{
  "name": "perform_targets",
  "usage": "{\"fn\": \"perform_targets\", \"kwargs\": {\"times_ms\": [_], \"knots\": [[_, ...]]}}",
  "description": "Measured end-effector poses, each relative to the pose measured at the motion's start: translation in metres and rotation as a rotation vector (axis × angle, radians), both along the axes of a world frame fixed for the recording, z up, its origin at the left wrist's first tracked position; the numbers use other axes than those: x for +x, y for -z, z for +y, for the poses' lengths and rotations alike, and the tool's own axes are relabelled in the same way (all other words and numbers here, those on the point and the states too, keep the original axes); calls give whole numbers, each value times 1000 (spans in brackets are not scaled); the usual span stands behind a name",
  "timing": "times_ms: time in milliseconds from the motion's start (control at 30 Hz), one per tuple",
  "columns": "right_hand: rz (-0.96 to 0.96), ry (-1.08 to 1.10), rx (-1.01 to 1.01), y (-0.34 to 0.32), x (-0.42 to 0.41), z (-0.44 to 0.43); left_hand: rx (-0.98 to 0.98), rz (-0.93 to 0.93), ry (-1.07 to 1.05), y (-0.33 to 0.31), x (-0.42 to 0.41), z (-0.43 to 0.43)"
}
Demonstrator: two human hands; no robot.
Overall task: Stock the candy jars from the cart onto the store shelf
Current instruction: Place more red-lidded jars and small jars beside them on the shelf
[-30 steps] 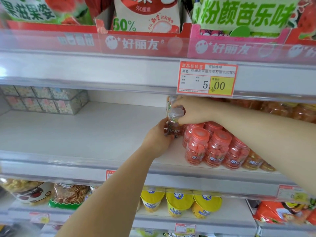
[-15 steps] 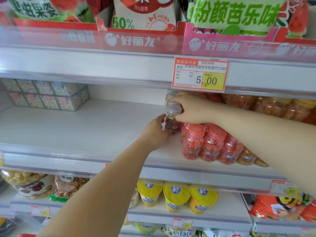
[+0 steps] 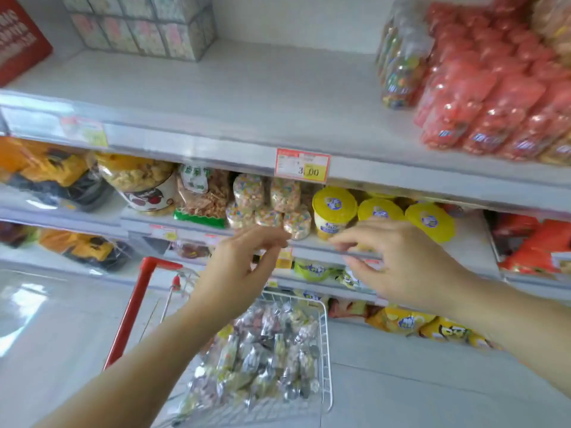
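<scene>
**Head view.** The left grip (image 3: 238,273) is recorded just left of frame centre, with the fingers loosely spread and nothing held. The right grip (image 3: 401,267) lies at its 3 o'clock, likewise wide and empty. Both are held in front of the lower shelf edges and above the cart (image 3: 326,350), apart from each other and touching no stock.

The cart is found at 6 o'clock, with its red handle (image 3: 133,304) at 8 o'clock. It is heaped with candy jars (image 3: 265,359). These are blurred, so only pale lids and mixed contents are made out, and no count can be given.

The store shelf (image 3: 247,97) runs across the top of the frame. A block of red jars (image 3: 494,103) is stocked at 2 o'clock. A clear jar of mixed-colour candy (image 3: 401,66) is set just beside that block at 1 o'clock. Patterned boxes (image 3: 139,23) are noted at 11 o'clock. The shelf board between the boxes and the jars is seen bare.

A price tag (image 3: 302,165) is fixed to the shelf edge near centre. Yellow-lidded tubs (image 3: 335,208) are seen on the tier below.

**Assessment.** The task is judged partly done: one section is filled, the cart remains well loaded, and shelf room is left. No jar is in hand, so a reach down into the cart is judged to be the step due.
</scene>
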State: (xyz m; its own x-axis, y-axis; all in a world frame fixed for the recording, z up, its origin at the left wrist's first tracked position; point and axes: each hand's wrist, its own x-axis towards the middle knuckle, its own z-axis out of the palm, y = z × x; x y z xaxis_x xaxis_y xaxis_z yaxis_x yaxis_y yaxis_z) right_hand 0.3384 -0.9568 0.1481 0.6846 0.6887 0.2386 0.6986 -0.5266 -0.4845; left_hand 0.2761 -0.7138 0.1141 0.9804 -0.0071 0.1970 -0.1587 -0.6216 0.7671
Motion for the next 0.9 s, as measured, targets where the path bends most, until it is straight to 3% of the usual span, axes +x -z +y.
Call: {"fn": "perform_targets", "kwargs": {"times_ms": [167,433,567,900], "knots": [[452,102,-198,125,-55,37,-23,322,-149,119,-52,57],[820,219,-430,284,-97,109,54,786,-311,264,-112,132],[843,223,-501,334,-109,144,146,957,-220,302,-122,140],[599,131,-580,394,-85,243,515,1108,-62,342,-111,122]]}}
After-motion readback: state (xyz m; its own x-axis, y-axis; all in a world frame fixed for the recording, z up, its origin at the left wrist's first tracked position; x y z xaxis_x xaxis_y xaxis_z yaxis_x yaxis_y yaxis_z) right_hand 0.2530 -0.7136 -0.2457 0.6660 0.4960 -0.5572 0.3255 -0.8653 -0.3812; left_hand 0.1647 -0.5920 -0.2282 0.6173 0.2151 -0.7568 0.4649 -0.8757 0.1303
